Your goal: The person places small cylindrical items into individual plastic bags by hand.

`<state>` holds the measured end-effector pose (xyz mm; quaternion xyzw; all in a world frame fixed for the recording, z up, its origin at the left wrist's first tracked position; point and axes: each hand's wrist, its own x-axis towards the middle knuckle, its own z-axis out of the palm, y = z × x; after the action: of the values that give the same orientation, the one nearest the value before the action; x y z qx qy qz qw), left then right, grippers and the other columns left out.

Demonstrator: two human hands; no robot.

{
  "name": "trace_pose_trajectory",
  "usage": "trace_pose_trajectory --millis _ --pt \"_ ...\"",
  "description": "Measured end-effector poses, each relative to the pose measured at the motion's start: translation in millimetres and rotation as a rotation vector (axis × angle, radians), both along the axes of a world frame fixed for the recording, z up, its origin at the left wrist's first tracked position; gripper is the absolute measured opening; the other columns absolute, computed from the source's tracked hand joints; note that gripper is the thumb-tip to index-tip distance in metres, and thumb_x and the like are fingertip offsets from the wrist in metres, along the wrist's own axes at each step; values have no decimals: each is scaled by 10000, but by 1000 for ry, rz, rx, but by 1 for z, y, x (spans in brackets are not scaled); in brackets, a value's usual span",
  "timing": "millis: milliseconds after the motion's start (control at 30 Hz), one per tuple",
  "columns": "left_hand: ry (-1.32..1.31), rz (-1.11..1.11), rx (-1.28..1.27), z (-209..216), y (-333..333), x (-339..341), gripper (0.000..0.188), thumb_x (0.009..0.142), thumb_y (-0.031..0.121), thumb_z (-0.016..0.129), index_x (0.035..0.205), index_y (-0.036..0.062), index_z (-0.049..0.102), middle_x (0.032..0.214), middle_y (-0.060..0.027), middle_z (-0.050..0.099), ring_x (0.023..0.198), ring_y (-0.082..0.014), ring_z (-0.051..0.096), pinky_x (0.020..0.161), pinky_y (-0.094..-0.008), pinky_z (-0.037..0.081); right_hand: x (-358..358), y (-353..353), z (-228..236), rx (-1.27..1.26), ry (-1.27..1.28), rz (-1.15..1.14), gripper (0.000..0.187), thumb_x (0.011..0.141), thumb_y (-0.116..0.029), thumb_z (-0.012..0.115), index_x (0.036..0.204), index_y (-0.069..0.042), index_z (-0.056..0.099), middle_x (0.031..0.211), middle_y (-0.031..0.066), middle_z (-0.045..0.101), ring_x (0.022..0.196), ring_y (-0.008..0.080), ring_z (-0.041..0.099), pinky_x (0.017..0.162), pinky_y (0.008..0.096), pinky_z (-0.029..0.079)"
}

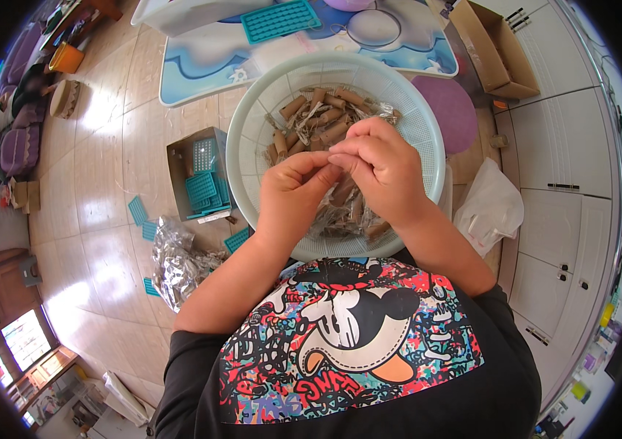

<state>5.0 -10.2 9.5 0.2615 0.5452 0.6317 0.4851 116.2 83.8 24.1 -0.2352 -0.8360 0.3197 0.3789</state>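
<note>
Both hands meet over a large pale green mesh basket point(236, 139), fingertips touching. My left hand point(287, 192) is closed in a pinch of thumb and forefinger. Against it, my right hand point(391, 174) pinches too, its fingers curled. Whatever is between the fingertips is too small or hidden to name. Inside the basket lie several brown paper-like tubes point(335, 130), mixed with crinkled clear plastic film point(333, 219). My hands and wrists cover the middle of this pile.
Beyond the basket stands a blue and white table point(201, 66) with a teal tray point(280, 20). Left is a cardboard box point(179, 172) of teal trays, with a clear plastic bag point(172, 260) nearer me. White cabinets point(563, 135), an open carton point(497, 51) and a white bag point(492, 205) are right.
</note>
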Motion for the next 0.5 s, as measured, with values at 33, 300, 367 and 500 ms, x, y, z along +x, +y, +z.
trace_pose_trajectory --millis 33,300,367,500 --pt "118 -19 -22 -4 -1 -1 152 822 64 603 945 -22 620 766 -28 619 680 -48 534 610 -175 437 0 0 -2 -55 -26 4 66 716 -82 657 746 -49 608 753 60 557 612 188 566 521 268 441" --pt "146 -87 -104 -4 -7 2 151 841 56 575 965 -19 616 872 -49 634 751 -84 576 656 -189 466 11 10 -10 -480 216 -98 92 756 -98 648 753 -30 587 757 51 555 658 161 524 575 239 418" --pt "-40 -8 -81 1 -6 2 157 840 55 575 974 -18 615 862 -54 634 737 -80 571 655 -190 465 13 6 -1 -85 162 -19 90 720 -86 678 775 -45 619 776 41 560 636 144 536 546 243 423" --pt "23 -66 -98 2 -6 2 160 836 47 577 975 -21 616 860 -58 635 718 -79 564 652 -190 461 9 -2 -6 42 38 36 106 670 -60 687 760 -59 631 767 37 558 583 158 563 493 266 434"
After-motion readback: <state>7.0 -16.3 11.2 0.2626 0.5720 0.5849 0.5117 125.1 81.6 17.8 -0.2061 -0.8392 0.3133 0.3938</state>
